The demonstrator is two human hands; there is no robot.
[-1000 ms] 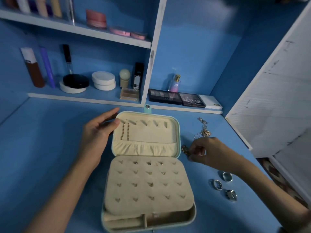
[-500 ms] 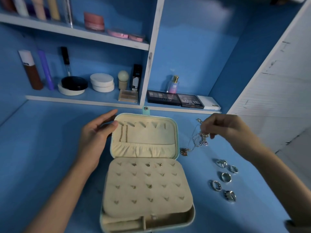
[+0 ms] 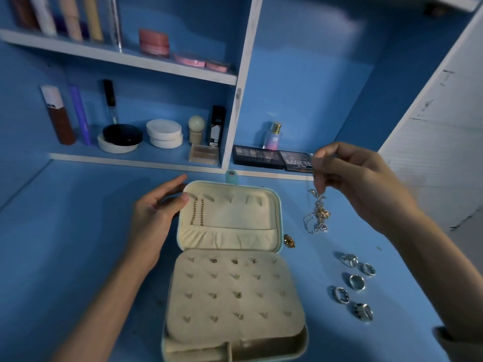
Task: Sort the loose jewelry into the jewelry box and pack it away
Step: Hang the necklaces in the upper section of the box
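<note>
A mint jewelry box [image 3: 280, 215] lies open on the blue desk, cream lining inside. Its lid holds a thin beaded chain [image 3: 197, 212]; the lower panel carries small stud earrings [image 3: 235, 261]. My left hand [image 3: 154, 220] rests open against the lid's left edge, thumb on the lining. My right hand [image 3: 358, 184] is raised right of the box and pinches a tangle of silver and gold necklaces [image 3: 317, 212], which hangs down with its lower end near the desk. A gold pendant [image 3: 289, 241] lies beside the lid. Several silver rings [image 3: 352, 283] sit on the desk at the right.
Low shelves behind the box hold makeup: eyeshadow palettes [image 3: 271, 159], a perfume bottle [image 3: 274, 135], round compacts [image 3: 164, 137], tubes and bottles. A white cabinet side [image 3: 439, 131] rises at the right. Bare blue desk [image 3: 65, 244] spreads to the left.
My right hand went from the desk beside the lid to the necklaces, pinched them and lifted them up and to the right. The left hand stayed on the lid.
</note>
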